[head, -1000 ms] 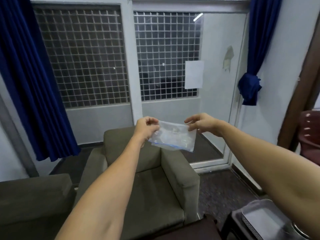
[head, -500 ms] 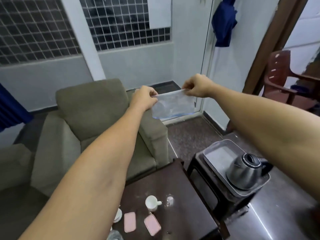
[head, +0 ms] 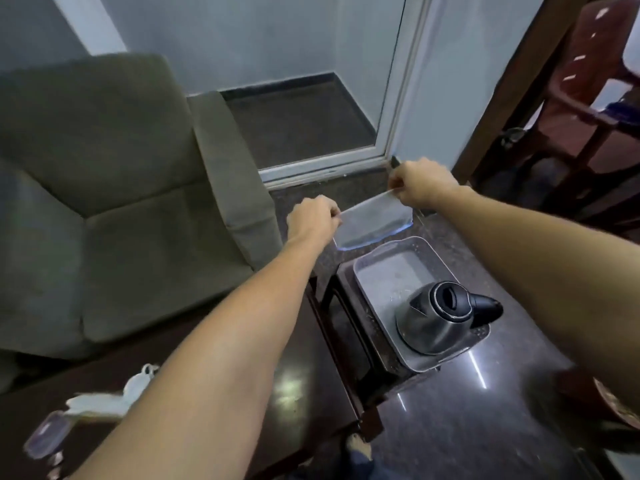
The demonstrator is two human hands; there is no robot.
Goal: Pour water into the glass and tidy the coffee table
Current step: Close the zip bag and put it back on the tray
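A clear plastic zip bag (head: pixel 372 221) with a blue bottom edge hangs stretched between my hands, above the far end of a grey tray (head: pixel 384 268). My left hand (head: pixel 311 221) pinches its left top corner and my right hand (head: pixel 420 183) pinches the right one. A steel kettle (head: pixel 438 315) with a black handle stands on the tray's near end. On the dark coffee table (head: pixel 298 368) at lower left lie a white cup (head: pixel 142 379), partly behind my left forearm, and a pink pad (head: pixel 48 436).
The tray rests on a small dark side table (head: pixel 360 341) right of the coffee table. An olive armchair (head: pixel 114 202) fills the left. A reddish plastic chair (head: pixel 585 98) stands at the upper right behind a brown door frame. Glossy dark floor lies below right.
The view has swung down and right from the window to the tables. Both hands kept hold of the bag and lowered it over the tray.
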